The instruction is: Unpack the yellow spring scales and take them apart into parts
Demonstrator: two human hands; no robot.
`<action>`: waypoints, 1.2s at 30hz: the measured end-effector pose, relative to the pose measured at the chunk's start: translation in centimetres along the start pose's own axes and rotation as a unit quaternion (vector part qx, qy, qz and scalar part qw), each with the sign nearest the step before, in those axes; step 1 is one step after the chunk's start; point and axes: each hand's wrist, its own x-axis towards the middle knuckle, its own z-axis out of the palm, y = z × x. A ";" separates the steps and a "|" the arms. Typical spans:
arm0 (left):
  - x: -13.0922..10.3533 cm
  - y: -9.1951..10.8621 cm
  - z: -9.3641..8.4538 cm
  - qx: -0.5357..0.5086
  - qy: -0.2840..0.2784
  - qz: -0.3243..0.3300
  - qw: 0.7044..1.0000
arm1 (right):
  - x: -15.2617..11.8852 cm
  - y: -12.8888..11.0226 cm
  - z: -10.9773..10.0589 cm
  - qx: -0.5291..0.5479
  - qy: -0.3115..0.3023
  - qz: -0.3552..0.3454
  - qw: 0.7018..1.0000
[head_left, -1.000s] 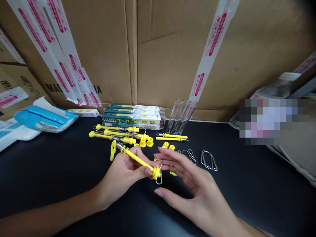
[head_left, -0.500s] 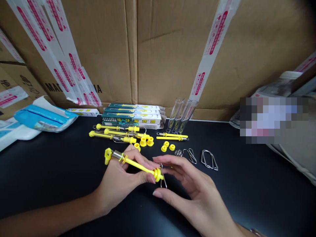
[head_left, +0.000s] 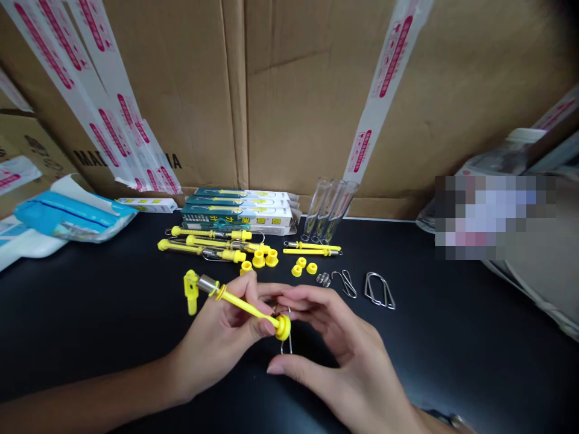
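My left hand (head_left: 226, 331) pinches a yellow spring-scale rod (head_left: 246, 305) near its round collar. A metal spring (head_left: 208, 284) and a dangling yellow clip-like piece (head_left: 192, 292) sit at the rod's far-left end. At the collar end, a bent metal wire loop (head_left: 290, 342) passes behind the yellow cap (head_left: 283, 327). My right hand (head_left: 339, 343) curls around this loop, thumb at its lower end and fingers at the top. The fingertips of both hands meet behind the rod, and part of the loop is hidden there.
Assembled spring scales (head_left: 212, 247), yellow caps (head_left: 271, 258), small yellow rings (head_left: 297, 270), two rods (head_left: 312, 253), small springs (head_left: 323, 279), wire hooks (head_left: 346, 283) and wire loops (head_left: 380, 291) lie beyond my hands. Clear tubes (head_left: 328, 211) stand beside stacked boxes (head_left: 239, 211), before a cardboard wall (head_left: 289, 108).
The yellow clip-like piece has swung to hang straighter down. The wire loop has shifted behind the cap, and my right hand has moved slightly left around it. The whole view has shifted slightly.
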 end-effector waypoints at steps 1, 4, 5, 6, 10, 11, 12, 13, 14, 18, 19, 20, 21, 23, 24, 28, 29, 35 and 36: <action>0.1 0.1 0.0 0.005 0.005 -0.002 1.000 | 0.0 0.0 0.1 -0.006 0.001 0.000 1.000; 0.4 0.3 0.0 0.024 0.013 0.004 1.000 | -0.1 0.2 0.4 -0.021 0.009 0.008 1.000; 0.4 0.3 0.0 0.029 0.014 0.008 0.999 | -0.1 0.2 0.5 -0.025 0.010 0.010 1.000; 0.4 0.3 -0.1 0.033 0.013 0.014 0.999 | -0.1 0.2 0.6 -0.029 0.012 0.014 0.999; 0.3 0.0 -0.3 0.048 0.020 0.022 0.998 | 0.0 0.3 1.0 -0.035 0.018 0.031 0.999; 0.4 0.0 -0.3 0.052 0.025 0.020 0.998 | 0.0 0.3 1.0 -0.033 0.021 0.034 0.999; 0.4 -0.1 -0.4 0.056 0.029 0.018 0.998 | 0.0 0.3 1.1 -0.031 0.024 0.038 0.999; 0.5 -0.1 -0.4 0.057 0.031 0.016 0.998 | 0.0 0.3 1.2 -0.028 0.028 0.042 0.998; 0.6 -0.1 -0.4 0.058 0.032 0.016 0.998 | 0.0 0.4 1.2 -0.025 0.031 0.048 0.998; 0.8 -0.1 -0.4 0.068 0.036 0.025 0.997 | 0.0 0.4 1.5 -0.006 0.033 0.069 0.997; 0.9 -0.1 -0.4 0.070 0.035 0.025 0.997 | 0.1 0.4 1.6 0.003 0.032 0.071 0.997; 0.9 -0.1 -0.4 0.072 0.034 0.023 0.997 | 0.1 0.4 1.7 0.013 0.029 0.072 0.997; 0.9 -0.1 -0.4 0.072 0.033 0.021 0.997 | 0.2 0.4 1.7 0.022 0.028 0.073 0.997; 0.9 -0.2 -0.5 0.069 0.029 0.017 0.997 | 0.3 0.5 1.9 0.032 0.026 0.074 0.996; 0.9 -0.2 -0.5 0.066 0.026 0.017 0.997 | 0.4 0.5 1.9 0.031 0.026 0.075 0.996; 1.0 -0.3 -0.5 0.034 0.010 0.009 0.999 | 0.3 0.7 1.7 0.020 0.040 0.073 0.996; 1.0 -0.4 -0.5 0.020 0.008 0.007 1.000 | 0.3 0.7 1.6 0.021 0.041 0.071 0.996; 0.9 -0.2 -0.3 -0.020 0.007 0.012 1.000 | 0.6 0.0 0.7 0.053 0.051 0.022 0.997; 0.9 -0.2 -0.3 -0.016 0.013 0.011 1.000 | 0.7 -0.1 0.5 0.060 0.054 0.014 0.997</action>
